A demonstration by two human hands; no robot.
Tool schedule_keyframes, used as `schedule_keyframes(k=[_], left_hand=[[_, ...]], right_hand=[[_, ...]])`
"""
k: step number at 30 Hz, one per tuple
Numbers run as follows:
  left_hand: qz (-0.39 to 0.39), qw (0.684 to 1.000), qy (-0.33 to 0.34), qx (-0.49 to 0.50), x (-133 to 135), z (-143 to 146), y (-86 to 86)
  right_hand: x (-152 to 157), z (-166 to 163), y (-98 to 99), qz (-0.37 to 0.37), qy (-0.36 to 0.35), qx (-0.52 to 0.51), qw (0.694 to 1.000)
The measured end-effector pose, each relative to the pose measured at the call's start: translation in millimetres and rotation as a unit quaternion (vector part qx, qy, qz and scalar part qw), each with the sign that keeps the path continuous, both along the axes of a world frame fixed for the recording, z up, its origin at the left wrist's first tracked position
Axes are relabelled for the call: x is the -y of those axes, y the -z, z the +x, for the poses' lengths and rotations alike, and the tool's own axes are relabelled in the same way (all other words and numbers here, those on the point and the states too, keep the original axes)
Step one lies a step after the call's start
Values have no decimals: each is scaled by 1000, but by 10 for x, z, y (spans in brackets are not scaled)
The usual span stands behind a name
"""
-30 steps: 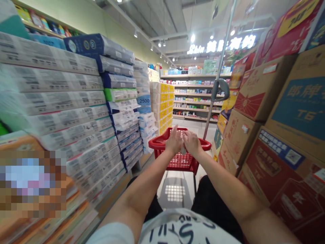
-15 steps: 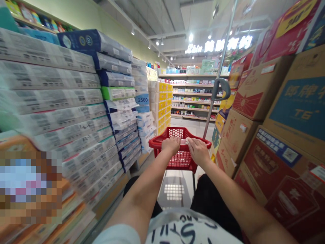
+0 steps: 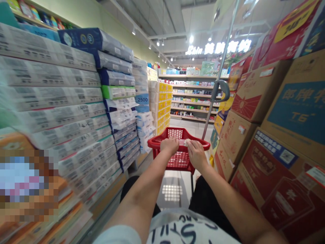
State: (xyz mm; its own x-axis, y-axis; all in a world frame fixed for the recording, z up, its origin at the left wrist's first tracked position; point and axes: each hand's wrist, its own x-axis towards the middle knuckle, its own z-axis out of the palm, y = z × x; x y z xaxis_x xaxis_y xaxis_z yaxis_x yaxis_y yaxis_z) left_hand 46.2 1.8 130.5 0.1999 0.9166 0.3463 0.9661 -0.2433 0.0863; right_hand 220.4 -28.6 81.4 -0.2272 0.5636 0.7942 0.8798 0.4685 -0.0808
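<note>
Red shopping cart (image 3: 177,163) on the aisle floor (image 3: 187,181), straight ahead: the left hand's (image 3: 169,145) fingers curl over its handle; the right hand's (image 3: 197,153) fingers hold a small white wad (image 3: 186,141) (partly hidden) against it. Wrapped packages (image 3: 63,93) stand left, cartons (image 3: 256,88) right.

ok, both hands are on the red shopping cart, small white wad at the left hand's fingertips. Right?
Not the left: in the head view the small white wad is at the right hand's fingertips. Both hands, left hand included, are on the red shopping cart.
</note>
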Motion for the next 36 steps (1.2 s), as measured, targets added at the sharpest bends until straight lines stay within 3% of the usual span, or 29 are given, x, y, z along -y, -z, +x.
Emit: schedule_keyframes(k=[3,8,11,14,19,25,27,32,36], left_hand=[[-4,1000,6,3,11,-14,-4],[1,1000,3,9,11,2,-7],[6,1000,6,6,15,-15,6],[14,1000,19,1,17,-73,26],[-4,1000,20,4,-42,-149,-4],[0,1000,10,-24,-49,68,-70],[14,998,50,-26,-14,161,-46],[26,998,54,-4,17,203,16],[41,998,54,-6,-3,184,26]], right_hand=[[-16,63,-56,-37,9,-11,999],[-100,-52,-117,-76,81,-60,992],[-101,-136,-144,-74,73,-37,994],[-121,14,-183,-103,40,3,994],[-189,251,-193,-123,90,6,988],[-99,-155,-127,-80,193,-3,978],[-52,-211,-131,-69,179,4,981],[-37,-9,-242,-123,79,73,986],[-43,-5,-281,-159,118,63,978]])
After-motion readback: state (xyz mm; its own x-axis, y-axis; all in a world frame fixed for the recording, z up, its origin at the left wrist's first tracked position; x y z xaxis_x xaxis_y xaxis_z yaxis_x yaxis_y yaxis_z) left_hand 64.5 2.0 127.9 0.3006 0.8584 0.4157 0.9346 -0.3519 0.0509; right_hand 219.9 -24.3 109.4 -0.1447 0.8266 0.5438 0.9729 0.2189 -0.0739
